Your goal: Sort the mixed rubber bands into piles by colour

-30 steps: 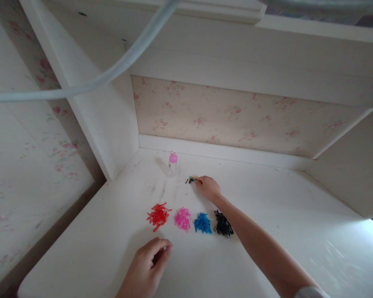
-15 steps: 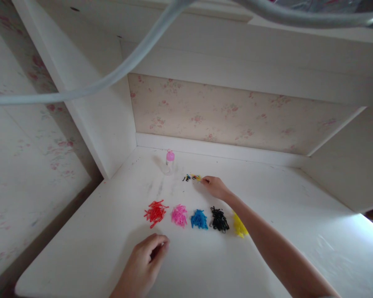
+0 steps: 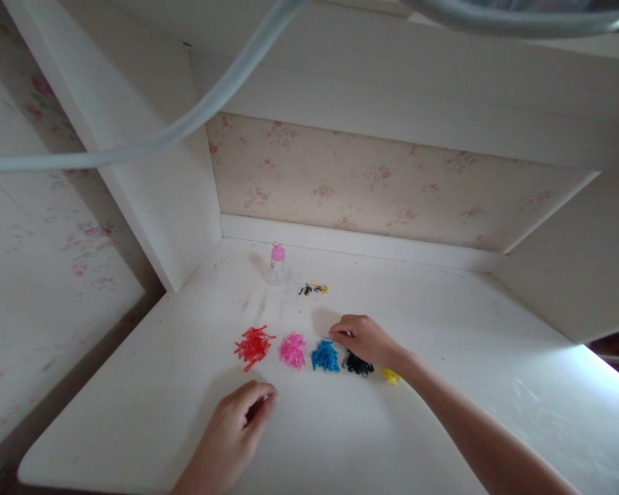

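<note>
Small rubber bands lie sorted by colour in a row on the white desk: a red pile (image 3: 254,347), a pink pile (image 3: 293,351), a blue pile (image 3: 325,357), a black pile (image 3: 359,364) and a yellow pile (image 3: 391,377). My right hand (image 3: 364,338) is pinched just above the blue and black piles, partly covering the black one; a thin blue rubber band (image 3: 327,337) seems to show at its fingertips. My left hand (image 3: 240,416) rests below the red pile, curled with thumb and forefinger together; anything between them is hidden. Farther back lies a small mixed-colour heap (image 3: 314,289).
A clear bottle with a pink cap (image 3: 277,264) stands left of the mixed heap. Side panels and a papered back wall (image 3: 371,179) enclose the desk (image 3: 134,385). A pale cable (image 3: 186,127) crosses the view above.
My right hand has drawn back from the mixed heap to the blue and black piles, still pinched. My left hand keeps its curled pose by the red pile. The view has shifted slightly.
</note>
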`<action>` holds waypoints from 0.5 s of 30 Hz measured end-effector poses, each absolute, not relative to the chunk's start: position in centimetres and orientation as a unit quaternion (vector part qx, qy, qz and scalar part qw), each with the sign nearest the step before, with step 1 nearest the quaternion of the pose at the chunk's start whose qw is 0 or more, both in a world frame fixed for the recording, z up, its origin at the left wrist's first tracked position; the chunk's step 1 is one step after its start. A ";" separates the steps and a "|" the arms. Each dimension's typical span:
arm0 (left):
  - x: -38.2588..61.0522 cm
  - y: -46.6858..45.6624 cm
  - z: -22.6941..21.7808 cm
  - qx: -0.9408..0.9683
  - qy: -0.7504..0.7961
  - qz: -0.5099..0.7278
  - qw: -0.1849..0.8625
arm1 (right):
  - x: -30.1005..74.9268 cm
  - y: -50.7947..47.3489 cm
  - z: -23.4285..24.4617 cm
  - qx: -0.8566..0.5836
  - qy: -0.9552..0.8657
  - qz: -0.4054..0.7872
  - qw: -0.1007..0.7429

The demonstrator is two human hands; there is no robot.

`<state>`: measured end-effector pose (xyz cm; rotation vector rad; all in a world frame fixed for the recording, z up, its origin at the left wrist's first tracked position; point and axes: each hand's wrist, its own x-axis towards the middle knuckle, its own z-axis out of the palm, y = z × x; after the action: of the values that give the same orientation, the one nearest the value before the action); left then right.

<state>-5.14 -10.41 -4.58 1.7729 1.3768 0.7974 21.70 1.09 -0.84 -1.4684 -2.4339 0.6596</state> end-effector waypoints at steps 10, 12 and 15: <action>-5.0 -10.4 -4.6 0.693 0.538 0.314 0.364 | 21.5 1.6 -1.2 -0.488 -0.856 0.168 0.044; -5.0 -10.4 -4.5 0.692 0.539 0.315 0.363 | 21.6 1.6 -1.2 -0.488 -0.857 0.160 0.032; -4.9 -10.4 -4.4 0.689 0.541 0.315 0.364 | 22.0 1.4 -0.8 -0.504 -0.850 0.144 0.051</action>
<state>-4.95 -10.44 -4.42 1.7731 1.3916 0.8113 22.04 1.42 -0.79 -1.5333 -2.5887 0.4384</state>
